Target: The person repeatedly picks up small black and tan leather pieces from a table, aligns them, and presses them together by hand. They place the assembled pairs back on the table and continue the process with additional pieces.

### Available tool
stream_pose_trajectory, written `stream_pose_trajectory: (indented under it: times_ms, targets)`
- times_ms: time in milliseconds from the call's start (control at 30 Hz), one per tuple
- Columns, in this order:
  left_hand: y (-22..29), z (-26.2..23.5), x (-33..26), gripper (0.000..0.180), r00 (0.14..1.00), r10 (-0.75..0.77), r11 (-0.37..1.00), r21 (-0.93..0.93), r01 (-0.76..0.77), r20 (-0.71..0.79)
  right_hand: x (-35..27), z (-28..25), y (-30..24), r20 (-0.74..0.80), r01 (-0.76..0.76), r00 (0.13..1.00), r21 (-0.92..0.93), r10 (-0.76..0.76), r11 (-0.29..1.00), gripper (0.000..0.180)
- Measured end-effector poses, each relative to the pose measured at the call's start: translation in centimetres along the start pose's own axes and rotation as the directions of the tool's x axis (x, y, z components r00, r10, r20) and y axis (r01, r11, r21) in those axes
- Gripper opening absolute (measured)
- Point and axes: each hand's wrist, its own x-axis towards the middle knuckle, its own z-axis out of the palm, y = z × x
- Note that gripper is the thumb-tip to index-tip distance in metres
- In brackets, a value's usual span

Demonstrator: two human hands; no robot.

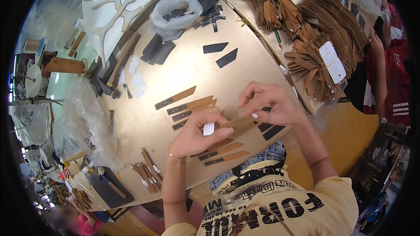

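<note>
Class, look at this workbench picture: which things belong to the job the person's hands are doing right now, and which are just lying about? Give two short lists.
In hand:
left hand with small white sticker
right hand on brown strip
laid-out brown strips with dark ends

Lying about:
bundled brown strips
clear bag of dark pieces
two loose dark pieces
hammer
white cut-out shapes

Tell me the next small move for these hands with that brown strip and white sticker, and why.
Probably press the small white sticker down onto the brown leather strip. The left hand pinches both at the strip's end, the right hand steadies its far end, and the finished strips laid in rows on the table suggest the same step repeating.
</note>
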Motion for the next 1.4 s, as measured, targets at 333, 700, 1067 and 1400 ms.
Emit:
stream_pose_trajectory:
  times_ms: [333,700,1067,1400]
  targets:
    - [-0.6,1.8,-4.6,0.011,0.917,0.066,0.99,0.142,-0.01,-0.394,-4.7,-3.6,-0.4,-0.346,-0.422,0.904,-0.615,0.253,0.666,0.026]
    - [-2.2,7.4,-0.9,0.024,0.982,0.134,0.963,0.25,-0.098,-0.135,-6.8,-0.7,-1.1,-0.33,-0.509,0.807,0.03,0.489,0.86,0.034]
    - [-4.6,8.2,-0.7,0.03,0.97,-0.087,0.977,0.169,0.127,-0.226,-8.3,0.5,-0.4,-0.391,-0.534,0.746,0.133,0.539,0.835,0.027]
    - [-5.2,9.8,-0.5,0.017,0.912,-0.064,0.975,0.168,0.143,-0.404,-7.4,0.7,0.1,-0.41,-0.605,0.718,0.032,0.562,0.796,0.031]
